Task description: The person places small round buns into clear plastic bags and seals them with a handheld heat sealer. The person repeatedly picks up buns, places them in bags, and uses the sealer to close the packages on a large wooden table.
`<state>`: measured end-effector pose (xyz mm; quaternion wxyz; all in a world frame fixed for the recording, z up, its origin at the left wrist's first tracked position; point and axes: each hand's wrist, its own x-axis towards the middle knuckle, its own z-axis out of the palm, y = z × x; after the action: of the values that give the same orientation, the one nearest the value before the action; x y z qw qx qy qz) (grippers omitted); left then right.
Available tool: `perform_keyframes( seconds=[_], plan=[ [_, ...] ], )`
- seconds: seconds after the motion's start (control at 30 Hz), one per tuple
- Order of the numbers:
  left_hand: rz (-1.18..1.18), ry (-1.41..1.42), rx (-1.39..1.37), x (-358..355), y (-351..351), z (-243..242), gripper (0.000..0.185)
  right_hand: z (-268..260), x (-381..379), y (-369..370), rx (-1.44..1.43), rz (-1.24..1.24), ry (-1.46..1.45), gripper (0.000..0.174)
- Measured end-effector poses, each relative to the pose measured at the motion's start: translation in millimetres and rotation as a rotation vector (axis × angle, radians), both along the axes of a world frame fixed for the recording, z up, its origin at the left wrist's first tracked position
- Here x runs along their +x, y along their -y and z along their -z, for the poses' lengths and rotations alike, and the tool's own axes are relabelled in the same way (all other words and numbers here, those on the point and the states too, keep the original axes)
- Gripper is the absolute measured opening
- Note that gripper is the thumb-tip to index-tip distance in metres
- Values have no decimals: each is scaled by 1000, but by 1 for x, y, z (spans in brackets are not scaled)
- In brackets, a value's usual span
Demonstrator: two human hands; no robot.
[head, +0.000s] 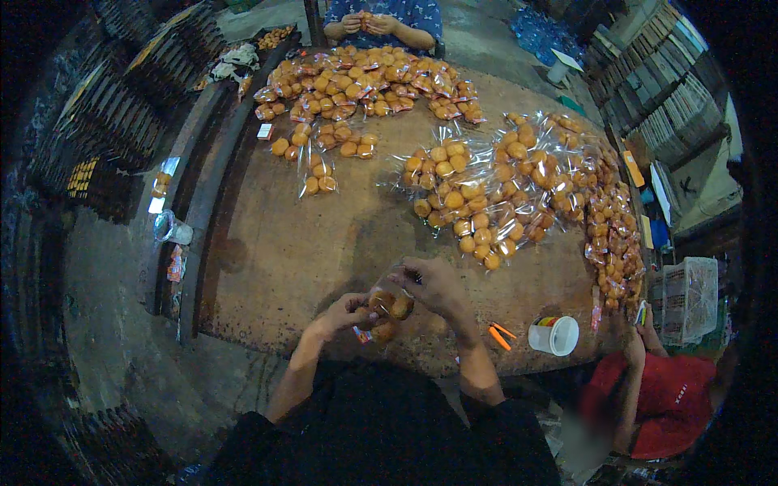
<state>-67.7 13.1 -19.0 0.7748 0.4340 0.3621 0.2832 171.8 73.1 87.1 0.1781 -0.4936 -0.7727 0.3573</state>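
Close to my body, over the near edge of a wooden table, I hold a clear plastic bag of round golden-brown buns. My left hand grips the bag's left side. At the upper right of the bag, my right hand has its fingers on the plastic. A small printed label shows at the bag's lower left. To the right of my right hand lies an orange-handled tool, perhaps a stapler or pliers. Beside it a white plastic tub lies tilted.
Filled bags of buns are heaped to the right, with another pile at the far side. A person in a patterned shirt sits opposite; one in red is at the right. A clear plastic crate stands beyond the right edge.
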Motion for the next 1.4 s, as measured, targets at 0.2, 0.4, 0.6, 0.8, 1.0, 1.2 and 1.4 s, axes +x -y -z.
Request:
perform_keyframes(
  seconds=[0.2,0.4,0.6,0.8,1.0,1.2,1.4],
  plan=[
    [84,51,38,0,-7,-8,50,-4,0,-4,43,-152,-121,24],
    [-9,93,35,9,-11,-10,50,-8,5,1,51,-258,66,21],
    [50,48,67,7,-11,-17,43,-5,1,4,-34,-96,-362,22],
    [-245,41,-12,7,-11,-31,44,14,-13,17,288,469,-673,29],
    [-326,67,-151,12,-15,-57,37,48,-28,39,-277,441,-682,25],
    [-392,106,-129,31,-14,-58,35,48,-31,26,24,690,-598,16],
    [-457,-87,-178,20,-20,-49,34,30,-36,44,376,486,-348,30]
  ],
)
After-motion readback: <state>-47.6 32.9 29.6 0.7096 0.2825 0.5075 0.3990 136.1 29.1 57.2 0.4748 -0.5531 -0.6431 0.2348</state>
